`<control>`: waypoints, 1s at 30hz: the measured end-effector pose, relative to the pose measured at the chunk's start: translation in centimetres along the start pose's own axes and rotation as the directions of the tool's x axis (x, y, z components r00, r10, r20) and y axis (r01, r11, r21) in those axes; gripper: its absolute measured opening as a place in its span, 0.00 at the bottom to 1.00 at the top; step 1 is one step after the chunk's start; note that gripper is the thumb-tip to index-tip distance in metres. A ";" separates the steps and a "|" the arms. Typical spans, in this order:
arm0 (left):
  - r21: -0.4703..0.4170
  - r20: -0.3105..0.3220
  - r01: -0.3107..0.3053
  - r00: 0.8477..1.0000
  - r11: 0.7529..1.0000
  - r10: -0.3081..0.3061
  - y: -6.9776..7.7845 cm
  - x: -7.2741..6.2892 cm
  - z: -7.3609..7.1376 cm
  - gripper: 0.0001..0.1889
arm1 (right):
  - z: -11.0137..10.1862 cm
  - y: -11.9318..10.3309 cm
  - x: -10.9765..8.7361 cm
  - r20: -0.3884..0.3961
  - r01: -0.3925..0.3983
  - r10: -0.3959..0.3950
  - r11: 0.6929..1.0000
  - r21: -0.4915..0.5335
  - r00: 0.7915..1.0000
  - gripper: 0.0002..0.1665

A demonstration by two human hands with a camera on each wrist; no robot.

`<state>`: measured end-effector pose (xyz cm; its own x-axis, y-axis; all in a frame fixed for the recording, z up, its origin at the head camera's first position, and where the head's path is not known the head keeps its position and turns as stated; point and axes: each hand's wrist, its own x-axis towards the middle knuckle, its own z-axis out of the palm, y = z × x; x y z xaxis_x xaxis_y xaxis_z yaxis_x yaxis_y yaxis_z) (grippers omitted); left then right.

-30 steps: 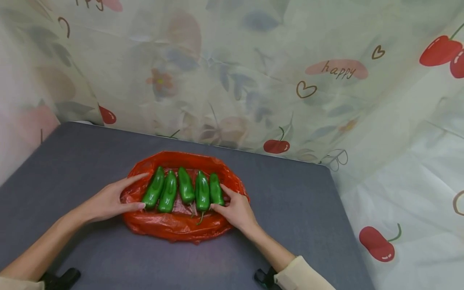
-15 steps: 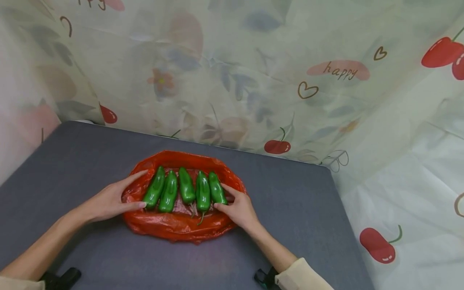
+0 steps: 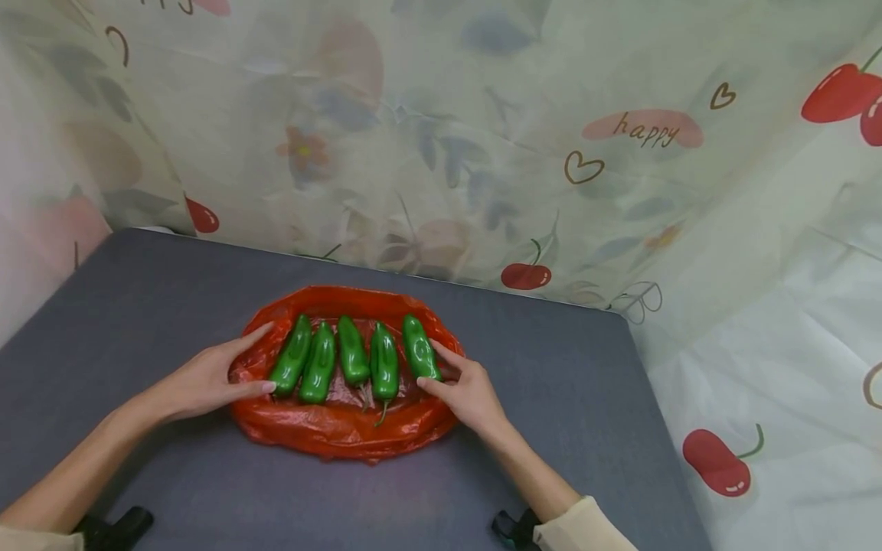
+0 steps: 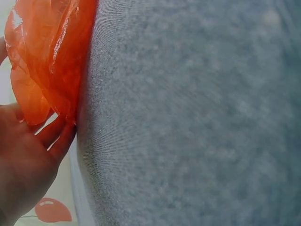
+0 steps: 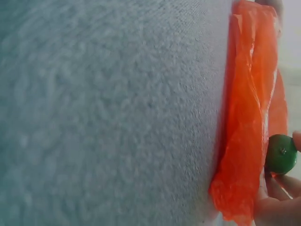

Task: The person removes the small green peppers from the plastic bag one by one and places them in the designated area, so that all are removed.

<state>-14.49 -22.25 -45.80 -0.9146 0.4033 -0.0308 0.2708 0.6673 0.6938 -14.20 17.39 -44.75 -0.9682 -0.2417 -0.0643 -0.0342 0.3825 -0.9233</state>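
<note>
Near the table's (image 3: 551, 367) far edge, the right hand (image 3: 465, 390) should gently align its pinched pepper (image 3: 419, 352), spread left hand (image 3: 205, 380) steadying the bag (image 3: 331, 430).

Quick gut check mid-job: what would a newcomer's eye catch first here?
Probably the five glossy green chili peppers, lined up inside the open red plastic bag on the gray tabletop. Next, the right hand gripping the rightmost pepper and the left hand at the bag's left end.
</note>
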 end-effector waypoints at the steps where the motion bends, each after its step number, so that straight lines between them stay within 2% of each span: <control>1: 0.004 0.002 0.003 1.000 1.000 -0.003 0.0 0.0 0.0 0.50 | -0.2 -0.1 -0.1 0.000 -0.002 0.002 1.000 0.004 1.000 0.39; 12: 0.005 0.003 -0.001 1.000 1.000 0.001 -0.3 0.0 0.1 0.53 | -2.5 -0.7 -0.7 -0.024 0.041 -0.039 0.997 0.062 0.999 0.39; 20: -0.012 -0.012 -0.060 0.998 0.998 0.060 -0.6 -0.1 -0.1 0.56 | -4.1 -0.5 -1.2 0.010 0.022 -0.023 0.997 0.075 1.000 0.38; 25: -0.026 -0.004 -0.067 0.998 0.997 0.067 -0.6 0.0 -0.3 0.57 | -5.4 -0.1 -1.7 0.036 0.010 -0.013 0.997 0.080 0.999 0.38; 30: -0.024 0.001 -0.068 0.998 0.997 0.068 -0.7 0.1 -0.6 0.59 | -6.8 0.4 -2.0 0.015 -0.004 0.003 0.996 0.093 1.000 0.38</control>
<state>-14.92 -23.04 -45.88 -0.8937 0.4483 0.0160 0.3253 0.6232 0.7112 -13.98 24.03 -42.39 -0.9644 -0.2544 -0.0725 -0.0071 0.2989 -0.9543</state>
